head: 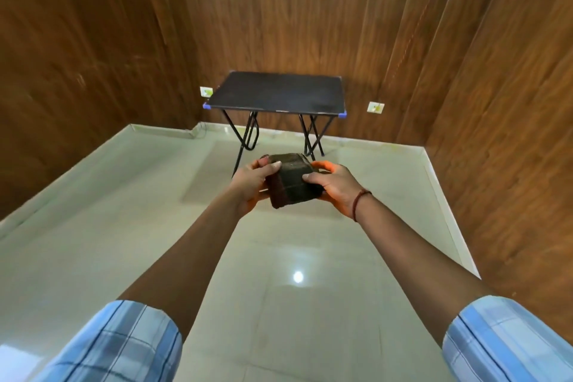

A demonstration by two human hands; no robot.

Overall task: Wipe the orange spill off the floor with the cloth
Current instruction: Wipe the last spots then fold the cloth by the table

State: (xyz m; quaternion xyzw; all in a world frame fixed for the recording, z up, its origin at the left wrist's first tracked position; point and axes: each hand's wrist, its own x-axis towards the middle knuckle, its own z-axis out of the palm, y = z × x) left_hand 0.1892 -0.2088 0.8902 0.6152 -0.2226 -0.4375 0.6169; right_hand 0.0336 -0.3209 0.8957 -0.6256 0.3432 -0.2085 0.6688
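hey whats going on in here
A person holds a dark folded cloth up in front of them with both hands. The left hand grips its left side and the right hand grips its right. The cloth is well off the pale floor, and nothing orange shows on the part of the floor in view. A small black folding table stands ahead by the wooden wall.

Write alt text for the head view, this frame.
The left hand and right hand hold a folded dark cloth out above a glossy pale floor. Behind it, a small black folding table stands against wood-panelled walls. No orange spill shows on the floor.
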